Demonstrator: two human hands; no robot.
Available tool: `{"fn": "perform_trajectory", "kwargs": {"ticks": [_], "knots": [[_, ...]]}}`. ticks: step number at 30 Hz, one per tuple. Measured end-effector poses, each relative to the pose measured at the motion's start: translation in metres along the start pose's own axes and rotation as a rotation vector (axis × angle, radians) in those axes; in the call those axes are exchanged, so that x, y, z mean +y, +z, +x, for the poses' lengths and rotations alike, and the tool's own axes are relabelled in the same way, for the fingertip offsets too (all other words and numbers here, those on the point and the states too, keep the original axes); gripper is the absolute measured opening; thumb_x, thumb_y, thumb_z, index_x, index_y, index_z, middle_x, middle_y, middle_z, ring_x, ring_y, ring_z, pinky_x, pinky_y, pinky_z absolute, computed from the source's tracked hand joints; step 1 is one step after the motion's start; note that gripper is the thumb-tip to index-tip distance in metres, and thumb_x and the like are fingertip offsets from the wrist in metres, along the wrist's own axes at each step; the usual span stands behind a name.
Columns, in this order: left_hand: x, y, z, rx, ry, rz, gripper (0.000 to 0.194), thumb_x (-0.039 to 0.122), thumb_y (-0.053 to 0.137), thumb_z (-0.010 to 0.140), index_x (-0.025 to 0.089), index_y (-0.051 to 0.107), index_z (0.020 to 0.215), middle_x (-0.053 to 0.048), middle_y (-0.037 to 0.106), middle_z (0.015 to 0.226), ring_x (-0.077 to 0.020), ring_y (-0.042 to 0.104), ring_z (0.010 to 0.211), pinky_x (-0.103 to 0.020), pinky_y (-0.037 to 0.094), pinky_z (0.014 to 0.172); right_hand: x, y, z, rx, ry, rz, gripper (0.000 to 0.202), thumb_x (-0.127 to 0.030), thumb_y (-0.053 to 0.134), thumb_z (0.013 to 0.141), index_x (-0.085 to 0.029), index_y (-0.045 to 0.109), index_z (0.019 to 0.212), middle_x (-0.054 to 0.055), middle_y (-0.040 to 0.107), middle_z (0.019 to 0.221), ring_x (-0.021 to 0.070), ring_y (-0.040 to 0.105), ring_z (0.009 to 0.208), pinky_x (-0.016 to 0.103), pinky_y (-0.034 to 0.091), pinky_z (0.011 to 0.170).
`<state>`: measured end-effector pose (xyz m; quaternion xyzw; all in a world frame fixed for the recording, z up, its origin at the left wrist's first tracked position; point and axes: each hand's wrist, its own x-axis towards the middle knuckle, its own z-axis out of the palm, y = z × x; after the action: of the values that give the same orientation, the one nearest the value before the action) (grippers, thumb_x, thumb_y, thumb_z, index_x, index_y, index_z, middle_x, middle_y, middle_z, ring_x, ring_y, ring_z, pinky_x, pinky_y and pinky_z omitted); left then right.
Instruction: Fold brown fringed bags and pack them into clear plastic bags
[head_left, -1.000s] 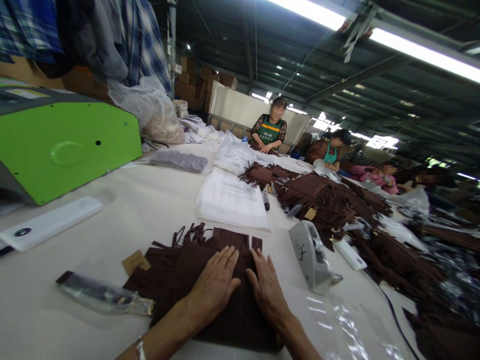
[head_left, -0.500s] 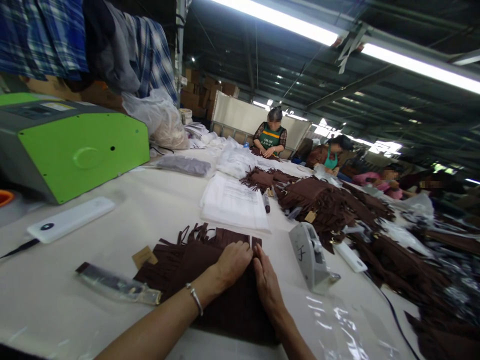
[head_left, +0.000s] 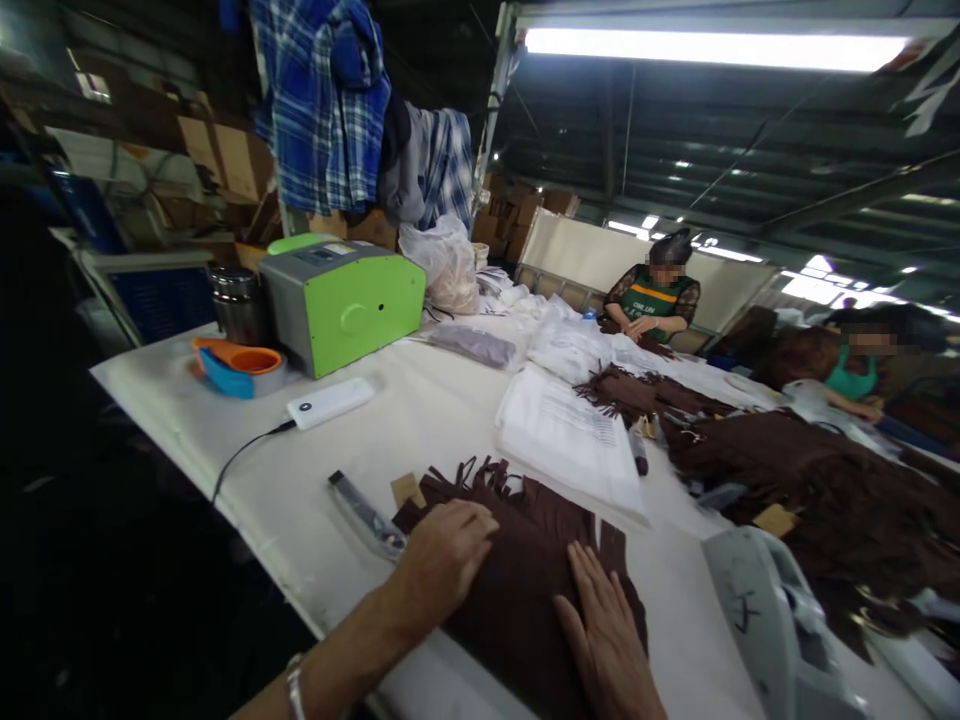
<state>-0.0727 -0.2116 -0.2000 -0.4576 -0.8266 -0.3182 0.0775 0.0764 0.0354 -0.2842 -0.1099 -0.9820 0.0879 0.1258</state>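
Observation:
A dark brown fringed fabric piece (head_left: 525, 590) lies on the white table, its fringe pointing away from me. My left hand (head_left: 450, 555), with a bracelet at the wrist, rests on its left part with fingers curled together; whether cloth is pinched under them is hidden. Flat on the right part lies my right hand (head_left: 604, 625), fingers stretched out. A tan tag (head_left: 407, 490) shows at the upper left of the fabric. Beside it, a strip in clear plastic (head_left: 367, 515) reaches partly behind my left hand.
A green and grey machine (head_left: 367, 310), a white power bank (head_left: 330, 402) and an orange tape roll (head_left: 251, 360) stand at left. White sheets (head_left: 566, 440) lie beyond the fabric. At right are a grey tape dispenser (head_left: 765, 610) and brown fringed pieces (head_left: 832, 480). A person (head_left: 652, 300) works across the table.
The view has swung left. My hands, close together before, are now apart: the left has moved to the fabric's left part, and the right lies flatter with fingers spread.

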Motion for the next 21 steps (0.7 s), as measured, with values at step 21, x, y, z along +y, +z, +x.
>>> {"fn": "perform_trajectory", "kwargs": {"ticks": [21], "knots": [[-0.119, -0.062, 0.021, -0.431, -0.349, 0.168, 0.032, 0.05, 0.071, 0.07, 0.022, 0.058, 0.081, -0.002, 0.063, 0.089, -0.0206, 0.061, 0.081, -0.028, 0.043, 0.064, -0.188, -0.026, 0.164, -0.472, -0.341, 0.187, 0.089, -0.034, 0.078, 0.071, -0.011, 0.036, 0.146, 0.017, 0.041, 0.149, 0.0302, 0.041, 0.134, 0.041, 0.033, 0.113]]}}
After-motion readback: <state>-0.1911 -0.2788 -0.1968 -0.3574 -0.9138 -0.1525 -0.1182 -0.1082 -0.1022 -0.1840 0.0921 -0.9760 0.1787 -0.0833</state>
